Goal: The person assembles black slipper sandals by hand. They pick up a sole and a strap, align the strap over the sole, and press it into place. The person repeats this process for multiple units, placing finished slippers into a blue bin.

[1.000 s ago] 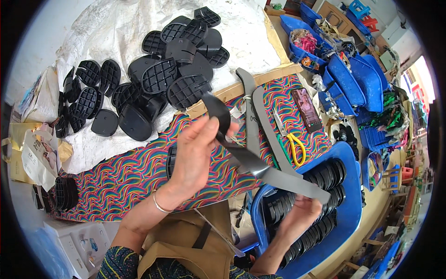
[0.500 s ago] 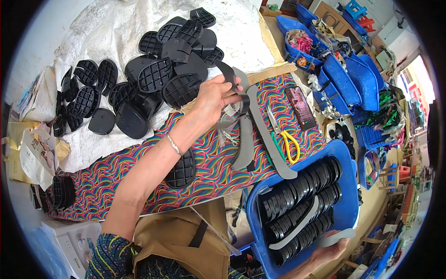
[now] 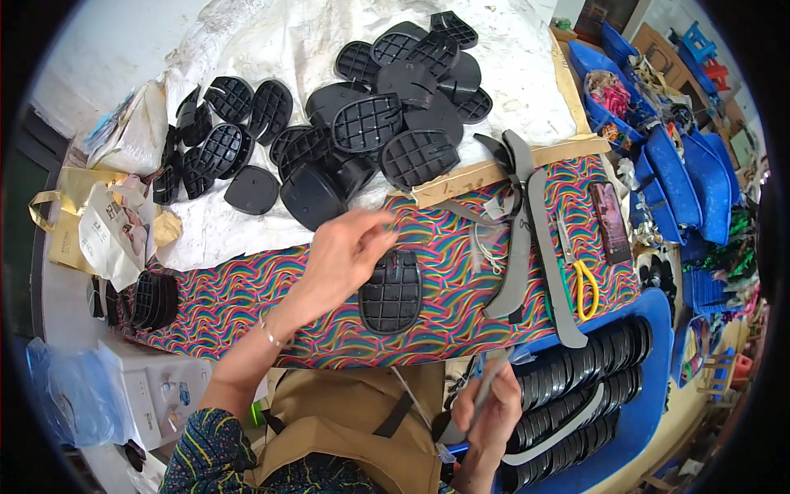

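My left hand (image 3: pixel 344 257) hovers over the patterned cloth, just left of a black grid-patterned sole piece (image 3: pixel 391 292). Its fingers are bent and smeared by motion; nothing shows clearly in them. Low in front of me, by the tub, my right hand (image 3: pixel 496 399) is closed round a curved grey strip (image 3: pixel 484 391), seen nearly edge-on. More grey strips (image 3: pixel 550 263) lie on the cloth to the right, one overhanging the table edge. Beside them rest yellow-handled scissors (image 3: pixel 585 288). Another pale strip (image 3: pixel 568 428) lies across the rows of black pieces (image 3: pixel 588 358) in the tub.
A heap of black sole pieces (image 3: pixel 366 122) covers the white sheet (image 3: pixel 510 74) at the back. The blue tub (image 3: pixel 658 329) stands against the table's right front. A phone (image 3: pixel 609 222) lies near the right edge. Paper bags (image 3: pixel 115 226) stand at the left.
My left hand has left the grey strips and moved left and nearer me. My right hand has brought its grey strip from the tub's far side in toward my body. The view has shifted left.
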`<act>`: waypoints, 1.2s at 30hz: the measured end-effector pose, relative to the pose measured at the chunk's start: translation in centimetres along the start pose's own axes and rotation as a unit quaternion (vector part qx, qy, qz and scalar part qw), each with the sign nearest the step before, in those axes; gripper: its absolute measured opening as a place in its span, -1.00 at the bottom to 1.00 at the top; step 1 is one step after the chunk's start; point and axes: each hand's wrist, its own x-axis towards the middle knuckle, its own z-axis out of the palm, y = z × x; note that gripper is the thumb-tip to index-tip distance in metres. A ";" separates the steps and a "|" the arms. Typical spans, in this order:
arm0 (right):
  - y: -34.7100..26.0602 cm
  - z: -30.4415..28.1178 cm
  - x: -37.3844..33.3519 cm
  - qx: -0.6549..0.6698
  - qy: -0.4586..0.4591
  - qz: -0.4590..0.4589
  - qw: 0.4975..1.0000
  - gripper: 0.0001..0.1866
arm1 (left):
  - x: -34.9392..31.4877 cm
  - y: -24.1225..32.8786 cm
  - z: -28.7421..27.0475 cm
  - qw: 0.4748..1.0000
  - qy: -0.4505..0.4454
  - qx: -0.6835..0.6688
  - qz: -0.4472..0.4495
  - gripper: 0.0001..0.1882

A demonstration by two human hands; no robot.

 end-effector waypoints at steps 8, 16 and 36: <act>0.2 3.5 4.7 -0.257 0.048 -0.092 0.961 -0.78 | -4.9 -1.7 2.9 0.994 0.092 -0.050 0.016 -0.63; 1.8 4.3 7.4 -0.439 0.090 -0.114 0.887 -0.83 | -7.5 -0.8 0.6 0.846 -0.021 -0.483 -0.226 -0.73; 4.2 5.8 7.9 -0.540 0.046 -0.148 0.827 -0.71 | -7.2 -2.5 3.2 0.895 -0.085 -0.382 -0.216 -0.69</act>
